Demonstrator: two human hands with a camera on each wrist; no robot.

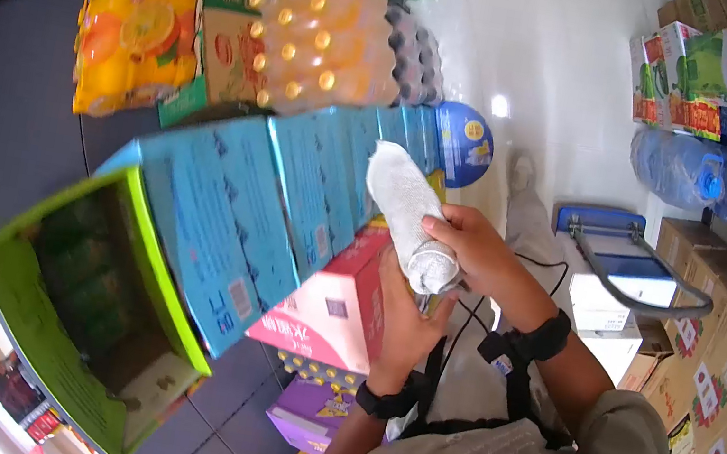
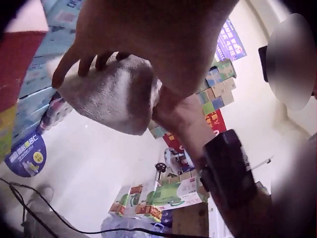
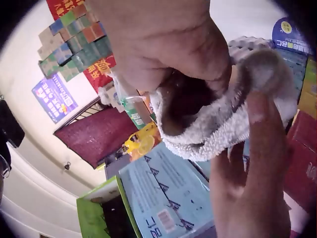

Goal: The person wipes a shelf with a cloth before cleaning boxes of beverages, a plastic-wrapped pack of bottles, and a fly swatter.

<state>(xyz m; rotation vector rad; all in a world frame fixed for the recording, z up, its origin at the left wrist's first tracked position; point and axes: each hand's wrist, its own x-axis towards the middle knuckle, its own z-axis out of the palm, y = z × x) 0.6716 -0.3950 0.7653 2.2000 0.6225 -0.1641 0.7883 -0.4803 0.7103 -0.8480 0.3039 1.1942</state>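
Observation:
A light grey-white towel (image 1: 410, 206), rough in weave and rolled into a tube, is held between both hands before the chest. My left hand (image 1: 409, 316) grips its near end from below, and in the left wrist view the left hand's fingers (image 2: 84, 64) curl over the cloth. From the other side, my right hand (image 1: 473, 245) holds it with the thumb laid across the top. The right wrist view looks into the hollow end of the towel (image 3: 198, 144), with the right hand (image 3: 168, 49) at its rim. Some right fingertips are hidden by the fold.
Blue cartons (image 1: 203, 210) stand in a row beside the hands, with a green open box (image 1: 139, 189) at their end. A pink-and-red carton (image 1: 331, 303) lies below the left hand. Bottle packs (image 1: 323, 38) are beyond. A blue trolley (image 1: 600, 223) and brown boxes (image 1: 717, 354) stand right.

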